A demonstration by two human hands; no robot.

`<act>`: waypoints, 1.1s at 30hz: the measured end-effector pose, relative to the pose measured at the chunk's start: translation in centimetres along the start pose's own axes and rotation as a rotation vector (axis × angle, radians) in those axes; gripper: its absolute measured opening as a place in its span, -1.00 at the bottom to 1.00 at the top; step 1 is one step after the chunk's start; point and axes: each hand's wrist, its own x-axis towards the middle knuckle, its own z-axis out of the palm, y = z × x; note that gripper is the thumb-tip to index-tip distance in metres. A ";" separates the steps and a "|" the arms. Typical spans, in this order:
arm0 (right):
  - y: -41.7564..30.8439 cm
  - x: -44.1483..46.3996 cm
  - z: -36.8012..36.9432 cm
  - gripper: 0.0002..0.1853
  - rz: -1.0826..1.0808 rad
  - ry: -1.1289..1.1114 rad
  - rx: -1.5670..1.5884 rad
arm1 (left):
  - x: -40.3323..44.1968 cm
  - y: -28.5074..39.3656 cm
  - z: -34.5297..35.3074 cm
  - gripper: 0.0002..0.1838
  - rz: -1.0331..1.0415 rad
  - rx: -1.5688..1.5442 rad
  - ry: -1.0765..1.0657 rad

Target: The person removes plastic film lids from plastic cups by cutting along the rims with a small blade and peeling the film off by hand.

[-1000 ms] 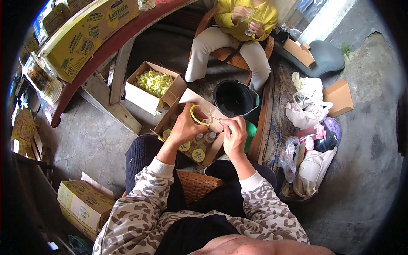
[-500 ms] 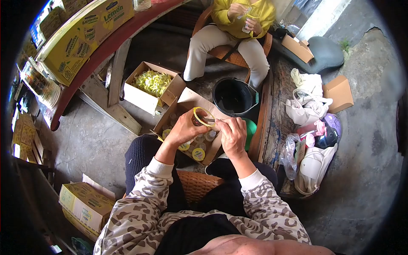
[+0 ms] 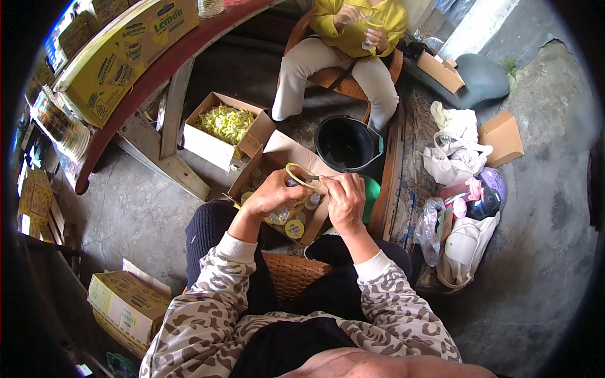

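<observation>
My left hand [image 3: 270, 196] is closed around a clear plastic cup [image 3: 290, 182] with a yellow rim, its open top tilted toward my right hand. My right hand [image 3: 345, 200] pinches a small thin blade [image 3: 312, 178] at the near right side of that rim; its handle is hidden in my fingers. Both hands are above an open cardboard box [image 3: 285, 150]. Inside the box lie several clear cups, one with a yellow printed lid [image 3: 294, 229] facing up.
A box of yellow strips [image 3: 225, 123] stands beyond on the left. A black bucket [image 3: 345, 143] is ahead, with a green round item [image 3: 372, 196] nearer. Opposite sits a person in yellow [image 3: 362, 19], holding a cup. Bags and a helmet [image 3: 493, 189] lie on the right.
The cup in my left hand has tilted a little, so its rim looks narrower. My right fingers and the blade have shifted slightly along the rim. The other person's hands have moved slightly.
</observation>
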 end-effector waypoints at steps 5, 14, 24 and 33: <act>0.4 -0.5 0.9 -0.79 0.369 0.060 0.333 | 0.2 -0.2 0.4 -0.43 0.012 -0.104 -0.023; 1.1 0.1 -0.3 -0.86 0.494 0.020 0.608 | 0.3 0.5 1.2 -0.42 0.321 0.250 0.288; 1.8 0.2 -0.5 -0.90 0.493 0.052 0.461 | 0.3 0.5 1.5 -0.44 0.370 0.337 0.304; 1.4 0.1 -0.6 -0.87 0.475 -0.081 0.517 | 0.1 0.7 1.3 -0.45 0.299 0.316 0.264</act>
